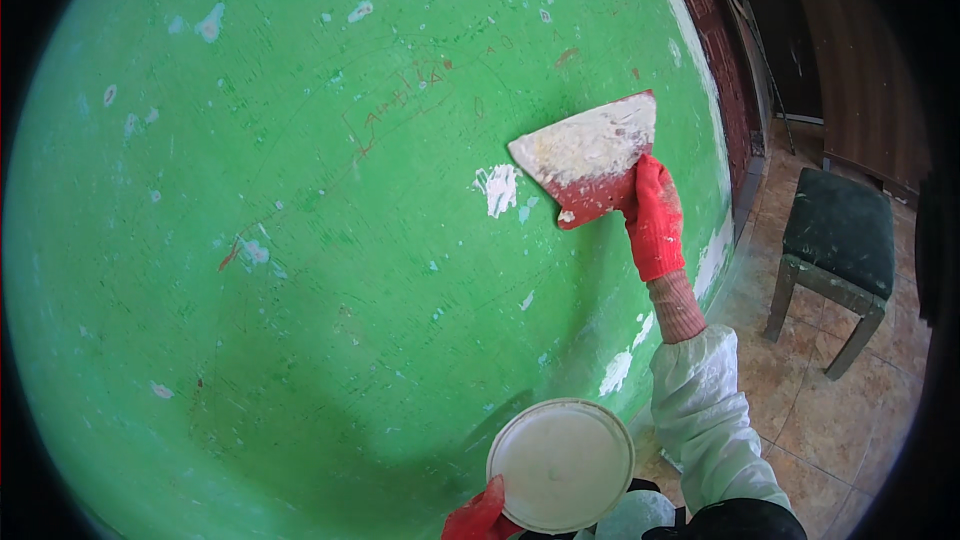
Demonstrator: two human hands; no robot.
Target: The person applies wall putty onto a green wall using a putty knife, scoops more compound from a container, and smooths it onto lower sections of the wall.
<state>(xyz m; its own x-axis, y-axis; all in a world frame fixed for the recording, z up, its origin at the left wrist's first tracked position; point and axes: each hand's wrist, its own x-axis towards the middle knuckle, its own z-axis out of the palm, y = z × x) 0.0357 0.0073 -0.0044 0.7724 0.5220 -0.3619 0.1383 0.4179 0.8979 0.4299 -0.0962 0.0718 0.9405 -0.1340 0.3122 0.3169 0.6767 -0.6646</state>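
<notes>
My right hand (657,220), in a red glove, grips a wide red putty spreader (590,195) whose face is caked with whitish filler. The blade is held up at the green wall (330,320); whether its edge touches the surface I cannot tell. Just left of it, a fresh white filler patch (500,188) marks the paint. Low in the picture, my left hand (478,515), also red-gloved, holds the rim of a round, pale tub or lid (562,465) with a whitish inside. Most of that hand's fingers are hidden.
Chips and scratches dot the wall, and more white patches (617,372) run near its right side. A dark red panelled door (705,20) stands beyond the wall's edge. On the tiled floor (830,410) at right is a dark padded stool (840,230).
</notes>
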